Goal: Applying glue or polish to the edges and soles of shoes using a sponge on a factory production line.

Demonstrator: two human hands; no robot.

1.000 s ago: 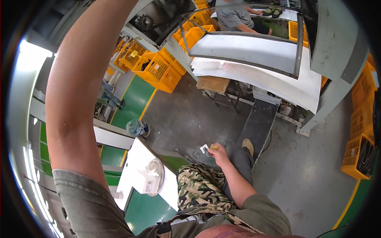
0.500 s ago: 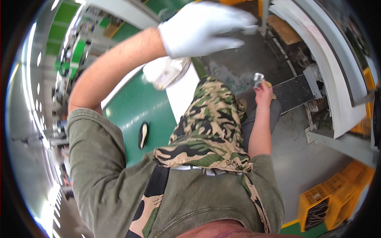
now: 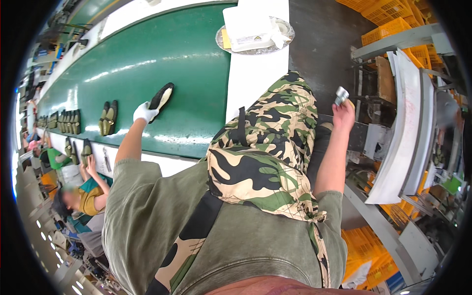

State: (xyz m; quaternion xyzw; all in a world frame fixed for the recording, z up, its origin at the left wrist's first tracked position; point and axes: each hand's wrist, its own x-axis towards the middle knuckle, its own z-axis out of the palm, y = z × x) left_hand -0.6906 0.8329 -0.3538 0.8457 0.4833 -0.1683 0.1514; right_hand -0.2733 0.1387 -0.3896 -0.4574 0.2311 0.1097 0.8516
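My left hand [image 3: 145, 114], in a white glove, reaches out over the green table and grips one end of a single dark shoe [image 3: 162, 100]. A cream patch shows along the shoe, and the gloved fingers partly hide its lower end. My bare right hand [image 3: 343, 116] is raised on the right, away from the table. Its fingers are closed round a small shiny silver object [image 3: 342, 95] with something yellowish beside it; its kind cannot be made out.
On the green table [image 3: 191, 64], pairs of olive shoes [image 3: 108, 118] stand in a row to the left. A round tray [image 3: 223, 46] holds a white container [image 3: 248, 34]. A co-worker [image 3: 88, 196] sits at the left edge. Yellow crates [image 3: 388, 29] and a white curved panel [image 3: 400, 128] stand right.
My left hand has swung down and left from above and taken hold of the shoe on the table. My body has turned left; my right hand still holds the silver object.
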